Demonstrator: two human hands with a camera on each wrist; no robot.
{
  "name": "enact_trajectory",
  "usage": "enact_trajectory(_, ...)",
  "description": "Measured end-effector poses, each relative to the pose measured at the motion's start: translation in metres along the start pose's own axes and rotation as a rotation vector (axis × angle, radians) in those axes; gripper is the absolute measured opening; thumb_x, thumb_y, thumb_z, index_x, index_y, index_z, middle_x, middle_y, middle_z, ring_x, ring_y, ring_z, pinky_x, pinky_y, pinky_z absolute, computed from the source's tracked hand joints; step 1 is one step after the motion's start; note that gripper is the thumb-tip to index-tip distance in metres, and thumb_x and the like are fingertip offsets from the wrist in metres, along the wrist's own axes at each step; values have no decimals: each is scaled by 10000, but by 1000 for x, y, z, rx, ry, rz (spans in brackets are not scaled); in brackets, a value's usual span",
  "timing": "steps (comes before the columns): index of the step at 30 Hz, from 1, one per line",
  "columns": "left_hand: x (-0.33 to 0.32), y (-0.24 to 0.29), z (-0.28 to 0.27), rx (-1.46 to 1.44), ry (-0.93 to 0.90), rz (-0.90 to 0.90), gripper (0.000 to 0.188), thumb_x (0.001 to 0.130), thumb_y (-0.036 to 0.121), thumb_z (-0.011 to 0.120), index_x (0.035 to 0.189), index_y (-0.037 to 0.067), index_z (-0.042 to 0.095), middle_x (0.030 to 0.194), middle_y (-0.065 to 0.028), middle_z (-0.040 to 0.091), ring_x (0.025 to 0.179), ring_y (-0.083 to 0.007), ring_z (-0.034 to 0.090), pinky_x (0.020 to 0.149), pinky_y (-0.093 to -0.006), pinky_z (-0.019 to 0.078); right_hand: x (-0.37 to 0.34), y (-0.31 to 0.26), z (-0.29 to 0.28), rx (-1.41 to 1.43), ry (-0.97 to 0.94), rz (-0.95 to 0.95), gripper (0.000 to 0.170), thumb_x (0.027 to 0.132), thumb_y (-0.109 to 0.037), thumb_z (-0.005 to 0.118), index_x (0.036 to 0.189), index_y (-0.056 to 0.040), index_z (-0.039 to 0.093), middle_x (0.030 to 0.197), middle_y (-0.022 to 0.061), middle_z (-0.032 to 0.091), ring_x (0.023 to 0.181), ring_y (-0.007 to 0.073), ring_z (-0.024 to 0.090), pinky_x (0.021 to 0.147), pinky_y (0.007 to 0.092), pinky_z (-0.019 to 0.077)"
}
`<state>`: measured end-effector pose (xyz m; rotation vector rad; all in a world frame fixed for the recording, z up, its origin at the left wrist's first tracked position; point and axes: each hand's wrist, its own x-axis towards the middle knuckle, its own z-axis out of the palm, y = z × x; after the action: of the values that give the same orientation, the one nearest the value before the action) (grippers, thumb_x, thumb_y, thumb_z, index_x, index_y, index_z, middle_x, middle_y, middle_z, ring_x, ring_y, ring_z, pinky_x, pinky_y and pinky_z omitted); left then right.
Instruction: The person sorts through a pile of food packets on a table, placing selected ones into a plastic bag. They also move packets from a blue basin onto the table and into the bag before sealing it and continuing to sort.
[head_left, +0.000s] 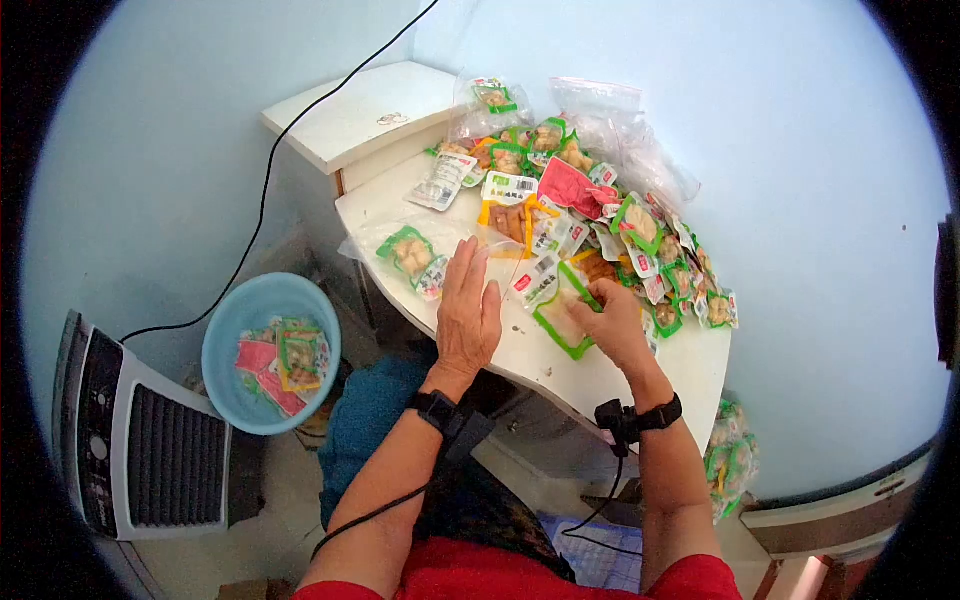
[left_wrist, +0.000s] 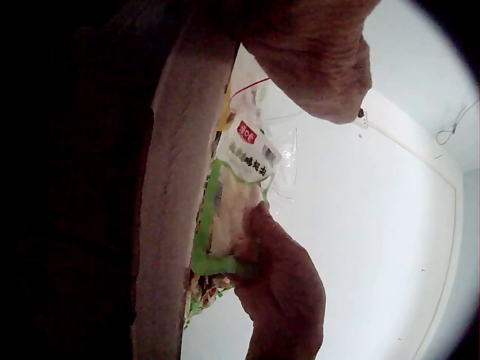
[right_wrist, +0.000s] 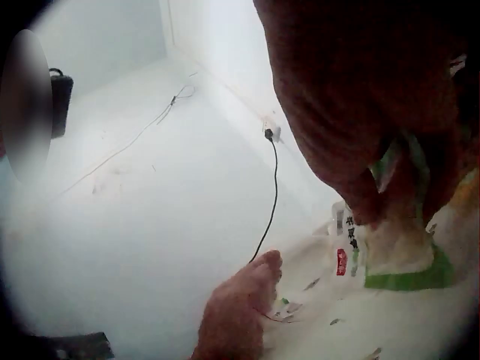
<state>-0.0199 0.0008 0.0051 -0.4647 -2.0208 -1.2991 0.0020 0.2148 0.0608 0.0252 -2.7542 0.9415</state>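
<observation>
My right hand (head_left: 612, 325) pinches a green-edged vacuum food packet (head_left: 562, 335) with pale contents, near the table's front edge. In the right wrist view thumb and fingers grip the packet's (right_wrist: 401, 255) upper part, its green lower edge hanging down. My left hand (head_left: 468, 318), fingers extended, lies across the right side of a clear zip bag (head_left: 375, 243). Inside that bag sits another green-edged packet (head_left: 410, 252). The left wrist view has the held packet's white printed label (left_wrist: 251, 150) facing it.
A heap of food packets (head_left: 590, 185) covers the back and right of the white table (head_left: 680, 365). Clear plastic bags (head_left: 625, 140) lie behind it. On the floor at left, a blue basin (head_left: 222, 375) holds several packets, beside a grey-and-black appliance (head_left: 170, 450).
</observation>
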Motion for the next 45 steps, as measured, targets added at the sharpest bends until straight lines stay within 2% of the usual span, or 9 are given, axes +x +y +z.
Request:
enact_trajectory(1,0,0,1,1,4,5,419,922,72,459,1319,-61,476,1446,-248,408,1365,-394,368,1129,-424,291,0,4,0,29,-12,4,229,795,-161,735,874,26,628,750,52,628,667,116,562,602,291,452)
enact_trajectory(4,1,2,-1,-4,1,-2,417,912,58,464,1309,-65,480,1443,-248,411,1365,-393,367,1130,-425,289,0,18,2,281,-92,114,271,806,-209,740,916,15,636,753,67,641,670,131,575,602,303,460)
enact_trajectory(13,0,0,0,4,-9,-5,430,891,24,467,1312,-60,478,1447,-241,409,1368,-392,364,1135,-430,284,-9,11,-10,517,-97,221,196,838,-134,727,918,19,636,793,14,632,662,68,551,548,247,452)
enact_trajectory(22,0,0,1,36,-9,-17,473,852,-11,471,1324,-39,476,1449,-230,413,1373,-378,363,1134,-423,290,-16,13,-18,762,-178,370,394,802,-88,741,1159,14,609,917,25,657,700,102,604,590,235,485)
enact_trajectory(28,1,1,2,37,-10,-13,461,803,-64,466,1264,-72,490,1414,-242,427,1331,-414,386,1121,-482,302,-20,21,-15,835,-188,334,553,797,25,708,1307,43,493,977,97,663,807,154,661,728,291,557)
enact_trajectory(34,1,-1,3,60,-14,-24,532,780,-85,474,1310,-41,484,1441,-224,423,1373,-374,366,1131,-420,306,-32,18,-19,790,-100,484,373,803,-69,709,1153,5,606,1007,121,675,799,175,662,628,290,534)
enact_trajectory(40,1,0,4,55,5,-21,555,753,-107,460,1304,-43,488,1433,-227,430,1364,-381,376,1131,-424,309,-46,-9,-39,-464,-226,183,303,764,-234,746,960,-16,671,1070,195,646,886,300,661,682,415,518)
enact_trajectory(43,1,-1,4,72,4,-8,583,731,-123,443,1306,-41,488,1432,-226,430,1361,-382,379,1131,-424,311,-34,4,-32,-351,-97,-294,420,721,-240,771,1063,-22,662,1124,189,641,1032,344,614,844,425,499)
enact_trajectory(45,1,0,4,74,-3,-12,601,718,-133,431,1309,-39,487,1432,-227,431,1362,-383,378,1133,-425,309,-17,-1,-24,-247,-134,-423,519,697,-247,786,1138,-19,637,1158,200,626,1104,348,580,929,413,465)
